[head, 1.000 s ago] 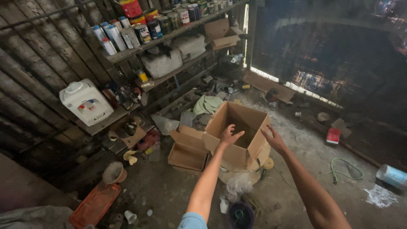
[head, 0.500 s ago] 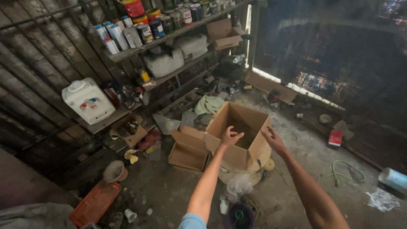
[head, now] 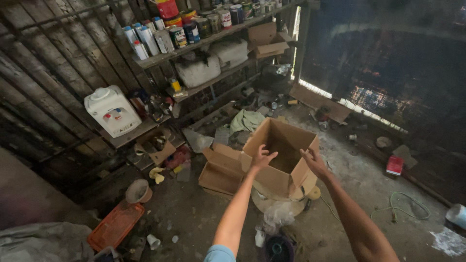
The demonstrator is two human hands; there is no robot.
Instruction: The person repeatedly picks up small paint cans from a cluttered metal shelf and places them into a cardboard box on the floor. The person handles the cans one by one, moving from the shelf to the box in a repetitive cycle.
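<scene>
Brown cardboard box point(head: 284, 157) sits open between both hands. Left hand point(head: 262, 158) open, fingers spread, at near left edge. Right hand point(head: 313, 162) open, at right flap. Smaller flat box point(head: 221, 170) just left.

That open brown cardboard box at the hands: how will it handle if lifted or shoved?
Probably light: the open brown cardboard box looks empty inside. Its walls and loose flaps would likely flex under pressure. It sits tilted on a round pale object, so a push from the left hand or right hand may tip it.
</scene>
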